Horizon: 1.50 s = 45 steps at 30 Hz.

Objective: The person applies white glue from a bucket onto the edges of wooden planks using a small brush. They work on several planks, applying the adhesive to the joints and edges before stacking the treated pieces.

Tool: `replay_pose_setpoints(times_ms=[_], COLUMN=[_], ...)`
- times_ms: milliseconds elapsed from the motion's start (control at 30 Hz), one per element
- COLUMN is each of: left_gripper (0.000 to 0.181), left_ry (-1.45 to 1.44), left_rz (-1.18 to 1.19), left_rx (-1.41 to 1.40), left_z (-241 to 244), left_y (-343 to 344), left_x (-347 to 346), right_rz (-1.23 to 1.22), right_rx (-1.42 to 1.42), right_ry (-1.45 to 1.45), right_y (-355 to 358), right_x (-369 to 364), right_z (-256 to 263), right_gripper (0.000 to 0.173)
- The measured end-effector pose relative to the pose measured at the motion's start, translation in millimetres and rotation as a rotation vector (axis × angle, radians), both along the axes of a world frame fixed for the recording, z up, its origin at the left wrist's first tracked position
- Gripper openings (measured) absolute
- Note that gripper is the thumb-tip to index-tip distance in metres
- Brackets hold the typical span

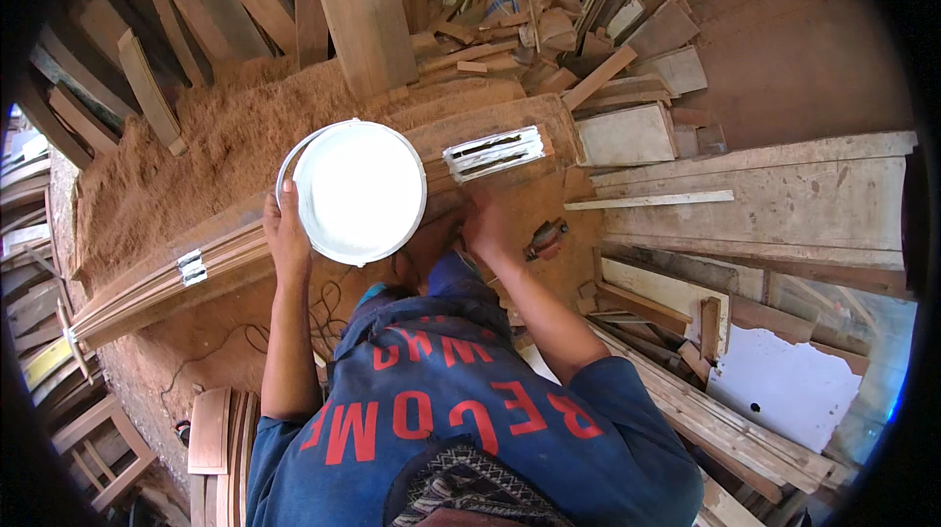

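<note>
My left hand (287,233) grips the left side of a round white bucket (359,192), thumb near its rim and thin bail handle. The bucket's top is so bright that I cannot tell a lid from white contents. My right hand (487,229) is blurred, low beside the wooden bench (426,222) and near my knee. Whether it holds anything is unclear. Long wooden strips (242,244) lie along the bench beneath the bucket. White-coated slotted ends (494,153) show right of the bucket, and a white band (192,267) crosses the strips at left.
Sawdust (213,130) is heaped behind the bench, with upright boards (367,19) beyond. A hand-held tool (546,240) lies on the floor at right. Dark cable (327,306) loops near my feet. Stacked planks (735,409) and a large panel (764,211) line the right side.
</note>
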<state>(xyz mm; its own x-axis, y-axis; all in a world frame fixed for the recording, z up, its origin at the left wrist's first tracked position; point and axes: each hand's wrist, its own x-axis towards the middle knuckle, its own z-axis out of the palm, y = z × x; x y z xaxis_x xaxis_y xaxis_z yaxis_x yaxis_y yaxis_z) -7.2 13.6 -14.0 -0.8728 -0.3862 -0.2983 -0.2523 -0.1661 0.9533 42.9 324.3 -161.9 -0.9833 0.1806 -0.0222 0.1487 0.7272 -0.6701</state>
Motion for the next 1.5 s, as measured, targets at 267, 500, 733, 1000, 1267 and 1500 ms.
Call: replay_pose_setpoints(times_ms=[267, 500, 733, 1000, 1267, 1500], left_gripper=[0.042, 0.042, 0.037, 0.038, 0.032, 0.03], left_ry=[-0.002, 0.009, 0.025, -0.013, -0.084, -0.113], left_rz=[0.013, -0.005, -0.011, -0.007, 0.039, 0.046], left_rx=[-0.069, -0.026, -0.074, 0.015, -0.011, -0.038], left_z=[7.9, -6.8, -2.9, -1.0, -1.6, -0.2], left_y=[4.5, -6.0, -5.6, -0.4, -2.0, -2.2], left_x=[0.8, 4.9, 2.0, 0.5, 4.1, 6.2], right_rz=[0.113, 0.011, 0.853, 0.955, 0.623, 0.5], right_rx=[0.021, -0.152, 0.398, 0.243, -0.146, -0.419], right_ry=[0.085, 0.037, 0.277, -0.158, -0.24, -0.35], right_y=[-1.6, 17.5, -67.9, -84.4, -23.2, -3.4], right_x=[13.3, -23.0, -66.4, -82.4, -54.5, -56.5], right_z=[18.8, 150.3, 287.4, 278.2, 257.5, 240.8], right_gripper=[0.038, 0.039, 0.01, 0.013, 0.026, 0.028])
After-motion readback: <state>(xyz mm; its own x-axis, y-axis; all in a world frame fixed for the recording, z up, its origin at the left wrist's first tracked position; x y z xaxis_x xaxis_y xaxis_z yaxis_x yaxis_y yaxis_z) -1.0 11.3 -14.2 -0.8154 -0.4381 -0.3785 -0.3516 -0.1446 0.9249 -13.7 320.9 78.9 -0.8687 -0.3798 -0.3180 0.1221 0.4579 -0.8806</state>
